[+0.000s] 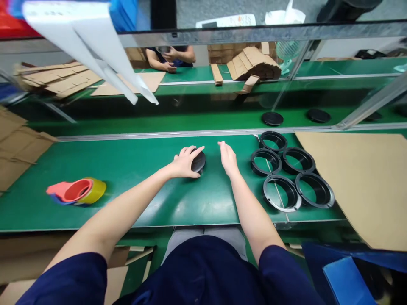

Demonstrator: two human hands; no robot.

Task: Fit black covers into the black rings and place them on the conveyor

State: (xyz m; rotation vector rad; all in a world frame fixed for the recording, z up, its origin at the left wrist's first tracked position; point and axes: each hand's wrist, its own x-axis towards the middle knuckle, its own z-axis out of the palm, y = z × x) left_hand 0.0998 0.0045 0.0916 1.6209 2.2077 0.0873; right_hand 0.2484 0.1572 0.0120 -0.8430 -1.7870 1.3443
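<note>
My left hand (185, 164) is wrapped round a round black plastic part (199, 162), its thumb on the near edge and a finger over the far edge. The part is partly hidden behind that hand, just above the green work surface (178, 203). To the right of it, my right hand (228, 159) holds nothing, its fingers stretched out and close together. Farther right lie several black plastic rings (281, 193) in a cluster, nearest to my right hand.
Red, blue and yellow cups or tape rolls (92, 190) lie at left. A cardboard sheet (365, 182) covers the right end. Black discs (272, 119) sit on the belt behind the metal rail (159, 135). White papers (104, 55) hang overhead. A person's hands (170, 59) show opposite.
</note>
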